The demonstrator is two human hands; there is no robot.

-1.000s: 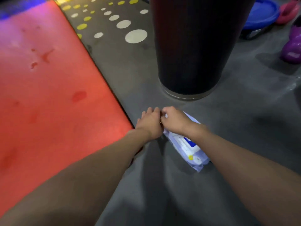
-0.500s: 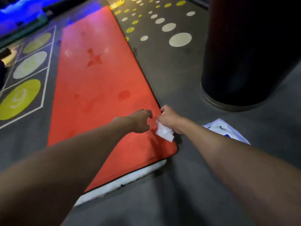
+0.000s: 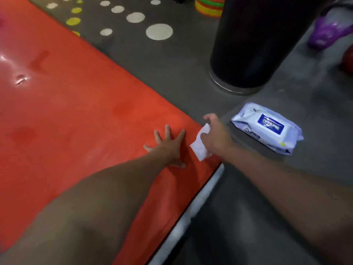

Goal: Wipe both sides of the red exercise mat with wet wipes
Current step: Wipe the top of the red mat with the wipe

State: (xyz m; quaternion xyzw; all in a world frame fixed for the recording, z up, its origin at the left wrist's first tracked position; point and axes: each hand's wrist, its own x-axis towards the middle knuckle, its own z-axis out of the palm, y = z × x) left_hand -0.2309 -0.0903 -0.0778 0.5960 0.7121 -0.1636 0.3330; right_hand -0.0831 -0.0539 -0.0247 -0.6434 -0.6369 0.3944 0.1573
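Observation:
The red exercise mat (image 3: pixel 80 119) lies flat on the grey floor and fills the left of the view, its near corner at the centre. My left hand (image 3: pixel 168 146) presses flat on that corner with fingers spread. Just to its right, my right hand (image 3: pixel 215 136) holds a white wet wipe (image 3: pixel 200 146) above the mat's edge. The pack of wet wipes (image 3: pixel 267 129), white with a blue label, lies on the floor to the right of my right hand.
A large black cylinder (image 3: pixel 254 43) stands on the floor behind the pack. A purple object (image 3: pixel 326 31) and a red one (image 3: pixel 347 60) sit at the far right. White and yellow dots (image 3: pixel 158 31) mark the floor. Stacked coloured rings (image 3: pixel 209 5) sit behind.
My hands left the pack; my right hand drew out a wipe and carried it to the mat's corner. My left hand opened and came down flat on the mat.

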